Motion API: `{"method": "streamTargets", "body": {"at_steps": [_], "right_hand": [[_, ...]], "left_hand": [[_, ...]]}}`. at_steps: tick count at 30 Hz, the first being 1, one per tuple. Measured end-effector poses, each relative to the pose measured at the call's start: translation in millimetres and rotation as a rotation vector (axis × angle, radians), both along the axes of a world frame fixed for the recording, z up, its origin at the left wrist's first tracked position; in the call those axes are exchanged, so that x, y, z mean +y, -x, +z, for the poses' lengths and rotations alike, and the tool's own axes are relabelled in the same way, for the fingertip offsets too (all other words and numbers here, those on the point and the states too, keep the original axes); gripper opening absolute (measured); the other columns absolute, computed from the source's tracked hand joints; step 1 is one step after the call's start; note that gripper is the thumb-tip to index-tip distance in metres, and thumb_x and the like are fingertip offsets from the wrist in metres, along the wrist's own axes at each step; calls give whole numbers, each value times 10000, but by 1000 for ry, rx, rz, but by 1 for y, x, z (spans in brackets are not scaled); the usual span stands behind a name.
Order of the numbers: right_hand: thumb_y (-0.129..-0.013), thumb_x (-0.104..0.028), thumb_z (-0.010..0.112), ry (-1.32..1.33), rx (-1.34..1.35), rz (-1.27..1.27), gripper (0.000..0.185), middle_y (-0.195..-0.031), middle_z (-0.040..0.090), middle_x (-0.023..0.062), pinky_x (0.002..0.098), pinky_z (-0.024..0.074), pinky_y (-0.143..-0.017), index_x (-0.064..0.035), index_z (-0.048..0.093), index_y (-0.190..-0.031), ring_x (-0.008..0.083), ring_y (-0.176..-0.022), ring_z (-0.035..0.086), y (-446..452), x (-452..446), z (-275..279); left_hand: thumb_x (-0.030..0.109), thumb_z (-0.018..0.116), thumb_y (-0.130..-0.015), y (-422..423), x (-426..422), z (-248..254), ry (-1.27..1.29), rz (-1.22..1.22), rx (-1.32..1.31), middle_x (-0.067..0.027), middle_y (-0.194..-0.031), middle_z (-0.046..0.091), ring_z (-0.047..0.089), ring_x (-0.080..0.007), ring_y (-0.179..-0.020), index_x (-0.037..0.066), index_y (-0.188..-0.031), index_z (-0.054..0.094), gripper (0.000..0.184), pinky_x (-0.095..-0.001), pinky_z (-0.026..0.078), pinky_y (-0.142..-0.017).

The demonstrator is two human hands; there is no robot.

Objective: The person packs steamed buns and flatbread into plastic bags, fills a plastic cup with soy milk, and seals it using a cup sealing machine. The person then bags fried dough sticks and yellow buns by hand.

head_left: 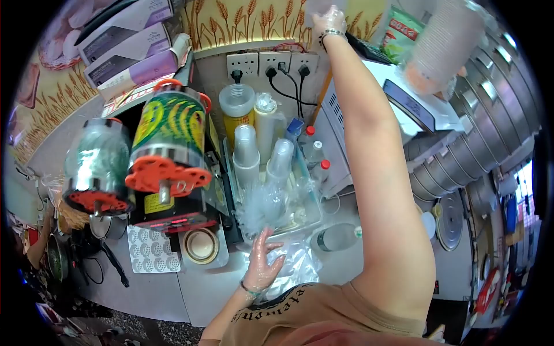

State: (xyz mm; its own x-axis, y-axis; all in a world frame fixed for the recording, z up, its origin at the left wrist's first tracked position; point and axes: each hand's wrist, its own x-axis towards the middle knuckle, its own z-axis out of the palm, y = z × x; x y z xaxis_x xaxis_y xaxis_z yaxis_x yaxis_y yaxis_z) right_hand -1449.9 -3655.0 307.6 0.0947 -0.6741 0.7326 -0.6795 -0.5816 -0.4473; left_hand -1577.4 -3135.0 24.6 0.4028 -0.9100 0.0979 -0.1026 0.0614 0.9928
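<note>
My left hand (pixel 262 268), in what looks like a clear plastic glove, is open with its fingers spread, over a sheet of clear plastic (pixel 297 266) on the counter. Its fingertips reach the front of a clear tray (pixel 309 222) that holds a bunched clear plastic bag (pixel 262 207) and stacked clear cups (pixel 245 141). High at the back, my right hand (pixel 330 22) is stretched far up, also in clear film, with its fingers curled. A pale, translucent thing is beside those fingers; I cannot make out what it is or whether it is gripped.
Left of the tray stands a black machine with two patterned drums (pixel 167 130). Small red-capped bottles (pixel 319 170) stand on the right, and a clear bottle (pixel 337 237) lies on the counter. Wall sockets (pixel 274 64) with plugged cords are behind. A tall cup stack (pixel 453 40) leans at upper right.
</note>
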Motion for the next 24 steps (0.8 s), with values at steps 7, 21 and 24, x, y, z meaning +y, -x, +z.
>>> {"method": "streamTargets", "body": {"at_steps": [7, 21, 24], "right_hand": [[-823, -196, 565, 252, -176, 94, 194, -924, 655, 215, 463, 484, -825, -40, 639, -912, 406, -894, 611, -15, -51, -12], [-863, -233, 546, 196, -539, 390, 230, -743, 652, 181, 422, 492, -680, -46, 674, -829, 360, -714, 628, 18, -4, 15], [-856, -219, 568, 153, -511, 452, 203, -751, 666, 171, 411, 502, -665, -53, 680, -820, 334, -724, 645, 22, 24, 9]], "left_hand": [[-40, 636, -791, -5, -29, -21, -31, 0, 34, -185, -1333, 391, 593, -221, -1040, 12, -1461, 159, 824, -351, 474, -928], [-59, 612, -795, -6, -9, -25, -20, -17, -27, -181, -1331, 400, 605, -230, -1039, 14, -1458, 180, 795, -353, 483, -916], [-57, 608, -797, 0, -2, -19, -8, 3, -13, -175, -1331, 402, 612, -228, -1035, 13, -1458, 187, 787, -349, 496, -906]]}}
